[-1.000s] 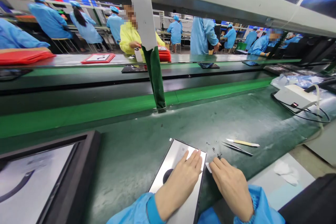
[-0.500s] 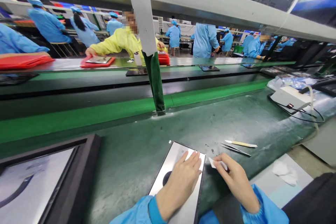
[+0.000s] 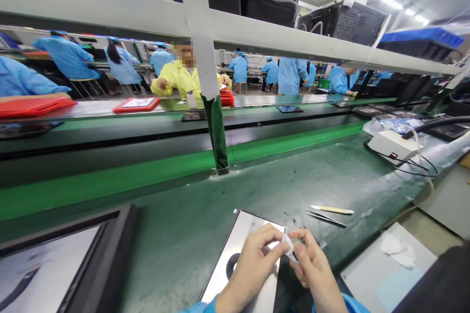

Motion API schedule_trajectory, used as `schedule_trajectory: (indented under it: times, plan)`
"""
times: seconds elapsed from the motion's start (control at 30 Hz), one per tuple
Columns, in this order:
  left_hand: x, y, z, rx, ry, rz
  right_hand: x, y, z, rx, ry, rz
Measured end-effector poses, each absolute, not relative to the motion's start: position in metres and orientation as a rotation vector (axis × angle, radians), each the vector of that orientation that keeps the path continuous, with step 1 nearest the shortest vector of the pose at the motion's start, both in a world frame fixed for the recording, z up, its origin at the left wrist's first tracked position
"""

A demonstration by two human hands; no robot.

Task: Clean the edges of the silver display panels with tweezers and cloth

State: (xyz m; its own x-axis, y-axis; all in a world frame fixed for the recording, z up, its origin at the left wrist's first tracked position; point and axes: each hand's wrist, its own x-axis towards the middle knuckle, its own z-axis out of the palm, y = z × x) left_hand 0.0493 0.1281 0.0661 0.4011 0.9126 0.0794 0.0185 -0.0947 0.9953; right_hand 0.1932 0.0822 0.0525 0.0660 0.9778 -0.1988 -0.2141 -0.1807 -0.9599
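Both hands meet over the right edge of a flat silver panel [image 3: 217, 278] with a thin dark border, which lies on the green bench. A small white piece, like folded cloth or wipe [image 3: 289, 246], is pinched between them. My left hand [image 3: 253, 261] grips its left end with thumb and fingers, above the panel. My right hand [image 3: 312, 266] holds the other side, thumb against it. Part of a dark round shape [image 3: 231, 265] shows on the panel beside my left hand. Tweezers [image 3: 326, 218] and a yellow-handled blade-like tool [image 3: 332, 210] lie beyond my right hand.
A black foam-framed tray [image 3: 127, 234] holding another panel sits at the left. A post [image 3: 218, 142] rises from the bench's back edge. A white box with cables [image 3: 394, 145] stands at the right. Across the conveyor [image 3: 249, 129], a person in yellow [image 3: 181, 76] works.
My left hand has lifted from lying flat on the panel and now pinches the white piece with my right hand. The view has tilted upward. The person in yellow has drawn back an arm.
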Motion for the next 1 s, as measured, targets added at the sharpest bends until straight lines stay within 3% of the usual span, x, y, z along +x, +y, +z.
schedule_trajectory:
  times: [0.33, 0.43, 0.57, 0.7, 0.8, 1.0]
  plan:
    - [0.046, 0.131, 0.049, 1.215, 0.725, 0.571, 0.206, 0.069, 0.023, -0.991, -0.938, 1.795]
    - [0.045, 0.132, 0.048, 1.344, 0.831, 0.704, 0.223, 0.073, 0.027, -1.2, -1.111, 1.471]
    - [0.037, 0.137, 0.037, 2.014, 0.997, 0.922, 0.241, 0.078, 0.039, -1.514, -1.549, 0.704]
    - [0.031, 0.14, 0.018, 2.494, 0.968, 0.818, 0.236, 0.08, 0.038, -1.556, -1.927, 0.023]
    - [0.033, 0.137, 0.015, 2.603, 0.979, 0.707, 0.226, 0.081, 0.035, -1.535, -2.033, -0.214]
    - [0.036, 0.135, 0.025, 2.622, 0.98, 0.642, 0.218, 0.086, 0.038, -1.534, -2.105, -0.381]
